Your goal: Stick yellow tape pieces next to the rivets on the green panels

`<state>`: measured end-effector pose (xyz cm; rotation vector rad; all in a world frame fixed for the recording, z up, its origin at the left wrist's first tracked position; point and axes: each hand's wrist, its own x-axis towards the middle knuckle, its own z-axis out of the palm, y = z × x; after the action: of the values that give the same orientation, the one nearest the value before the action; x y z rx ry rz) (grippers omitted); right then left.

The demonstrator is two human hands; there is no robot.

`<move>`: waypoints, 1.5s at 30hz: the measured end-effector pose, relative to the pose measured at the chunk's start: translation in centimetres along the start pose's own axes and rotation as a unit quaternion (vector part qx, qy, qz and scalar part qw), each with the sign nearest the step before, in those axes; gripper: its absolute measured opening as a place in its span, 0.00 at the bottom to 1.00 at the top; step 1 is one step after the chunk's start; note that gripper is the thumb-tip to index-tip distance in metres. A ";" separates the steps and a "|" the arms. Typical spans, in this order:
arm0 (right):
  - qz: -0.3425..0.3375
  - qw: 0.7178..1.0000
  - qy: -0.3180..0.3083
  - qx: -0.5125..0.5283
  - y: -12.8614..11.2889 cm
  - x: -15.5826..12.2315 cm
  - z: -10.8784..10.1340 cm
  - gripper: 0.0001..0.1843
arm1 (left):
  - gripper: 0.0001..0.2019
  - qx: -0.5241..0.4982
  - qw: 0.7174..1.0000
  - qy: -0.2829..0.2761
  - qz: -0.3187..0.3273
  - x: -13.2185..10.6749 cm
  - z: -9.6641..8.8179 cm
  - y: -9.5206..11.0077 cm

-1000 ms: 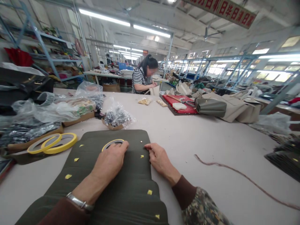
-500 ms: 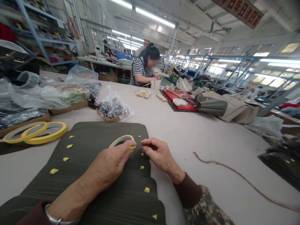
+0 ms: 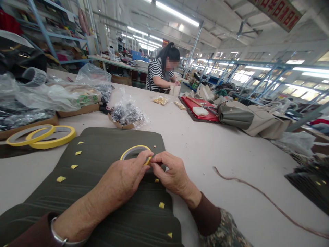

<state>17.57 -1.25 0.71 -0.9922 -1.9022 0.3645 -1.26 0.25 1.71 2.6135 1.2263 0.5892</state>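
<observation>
A stack of dark olive fabric pieces lies in front of me, dotted with small yellow tape tabs. My left hand is closed on a thin yellow tape roll held over the stack. My right hand meets it, fingers pinched at the roll's right edge where the tape end is. A small metal stud sits on the fabric just beyond the roll.
Two yellow tape rolls lie at the left beside cardboard trays under plastic bags. A bag of dark hardware stands behind the stack. A red tray, olive and beige bags, a brown cord, and a seated person are farther off.
My left hand lifted the tape roll off the fabric, and my right hand came over from the stack's edge to pinch at the roll. The view shifted slightly.
</observation>
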 end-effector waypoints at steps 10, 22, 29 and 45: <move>0.001 0.995 0.031 -0.099 -0.1 -0.2 0.7 0.08 | 0.12 0.027 0.999 0.010 -0.031 0.2 0.2 0.6; 0.474 0.855 -0.040 0.209 1.8 0.9 -0.7 0.05 | 0.11 0.031 0.999 0.010 -0.038 0.1 0.3 1.4; 0.444 0.879 -0.124 0.122 2.4 0.2 -0.9 0.06 | 0.10 0.081 0.988 -0.121 -0.056 0.6 0.6 1.2; 0.315 0.943 -0.096 -0.050 2.3 -0.7 -0.9 0.08 | 0.10 0.090 0.988 -0.118 -0.042 0.6 0.6 1.1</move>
<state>19.62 -0.42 -0.65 -1.6861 -1.7413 0.7605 0.12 0.02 1.70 2.6620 1.3598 0.1542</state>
